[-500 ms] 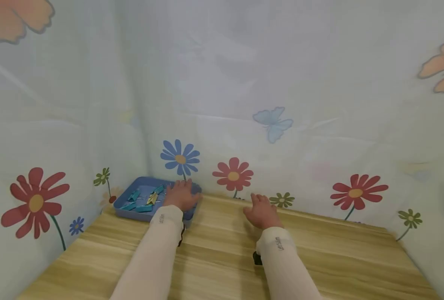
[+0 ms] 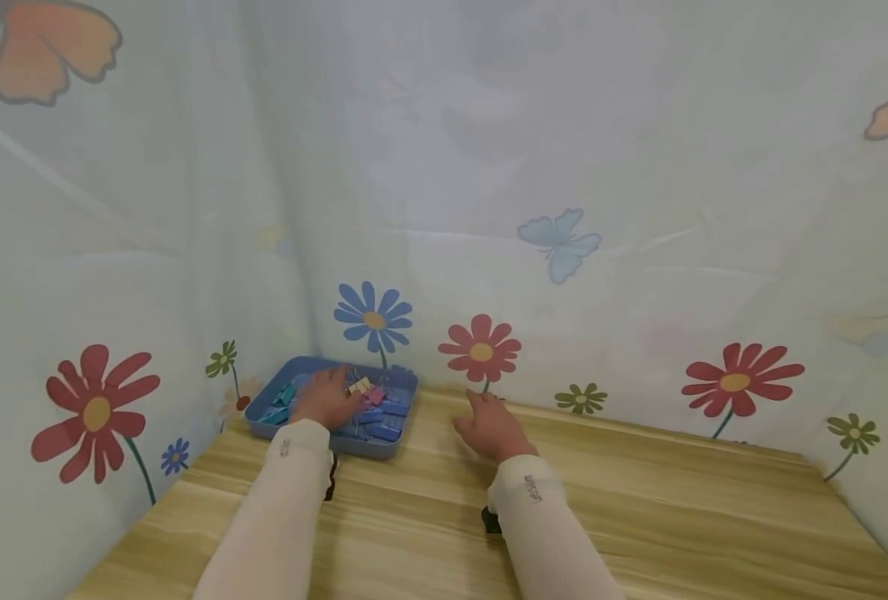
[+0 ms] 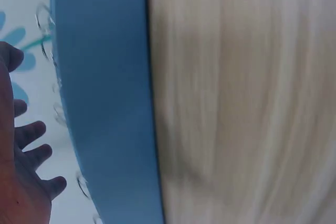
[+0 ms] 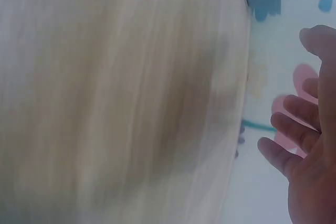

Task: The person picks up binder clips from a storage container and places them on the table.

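Observation:
My left hand hovers over a blue tray, its fingers loosely spread and holding nothing. Inside the tray lie several binder clips: teal clips at the left, a cream-yellow clip and a pink clip near the fingers, and blue clips at the right. The left hand covers the middle of the tray. In the left wrist view, wire clip handles rise above the tray wall. To the right of the tray, my right hand is above the table, fingers extended, with nothing in it.
The wood-grain table reaches back to a pale curtain printed with flowers and butterflies. This curtain closes off the back and both sides. A dark strap shows at the left wrist, and a black device at the right.
My left hand has moved left across the tray, uncovering the pink and blue clips. The right hand has shifted left, nearer the tray. The head view has turned slightly.

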`<action>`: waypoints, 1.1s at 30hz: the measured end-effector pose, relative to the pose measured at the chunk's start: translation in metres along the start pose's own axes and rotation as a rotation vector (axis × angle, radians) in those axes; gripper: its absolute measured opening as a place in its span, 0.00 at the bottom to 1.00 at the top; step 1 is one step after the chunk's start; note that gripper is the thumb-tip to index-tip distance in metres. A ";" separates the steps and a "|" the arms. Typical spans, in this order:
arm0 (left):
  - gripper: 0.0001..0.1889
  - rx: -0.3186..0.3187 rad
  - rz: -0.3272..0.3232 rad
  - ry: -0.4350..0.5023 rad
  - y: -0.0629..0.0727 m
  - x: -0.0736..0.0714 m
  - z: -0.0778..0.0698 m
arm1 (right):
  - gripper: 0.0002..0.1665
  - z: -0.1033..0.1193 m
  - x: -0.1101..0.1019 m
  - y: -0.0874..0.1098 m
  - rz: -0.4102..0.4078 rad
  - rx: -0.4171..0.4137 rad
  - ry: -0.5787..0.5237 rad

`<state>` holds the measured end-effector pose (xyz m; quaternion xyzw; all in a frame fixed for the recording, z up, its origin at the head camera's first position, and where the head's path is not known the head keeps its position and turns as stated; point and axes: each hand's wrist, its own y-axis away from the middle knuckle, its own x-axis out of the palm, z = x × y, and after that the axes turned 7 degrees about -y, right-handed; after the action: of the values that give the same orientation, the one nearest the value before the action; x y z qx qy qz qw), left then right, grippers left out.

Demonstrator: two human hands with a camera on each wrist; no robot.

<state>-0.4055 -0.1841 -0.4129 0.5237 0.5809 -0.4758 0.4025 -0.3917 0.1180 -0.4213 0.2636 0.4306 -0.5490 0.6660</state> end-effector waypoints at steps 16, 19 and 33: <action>0.32 -0.167 -0.018 -0.047 0.020 -0.007 0.068 | 0.37 0.033 0.045 -0.016 0.003 -0.079 0.031; 0.29 -0.186 -0.030 -0.034 0.025 -0.007 0.084 | 0.38 0.043 0.050 -0.016 0.004 -0.088 0.040; 0.26 -0.149 -0.059 0.096 0.022 -0.006 0.104 | 0.32 0.066 0.066 -0.020 -0.032 -0.071 0.058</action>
<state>-0.3862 -0.2866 -0.4328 0.4972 0.6483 -0.4173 0.3979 -0.3904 0.0248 -0.4436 0.2488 0.4729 -0.5361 0.6535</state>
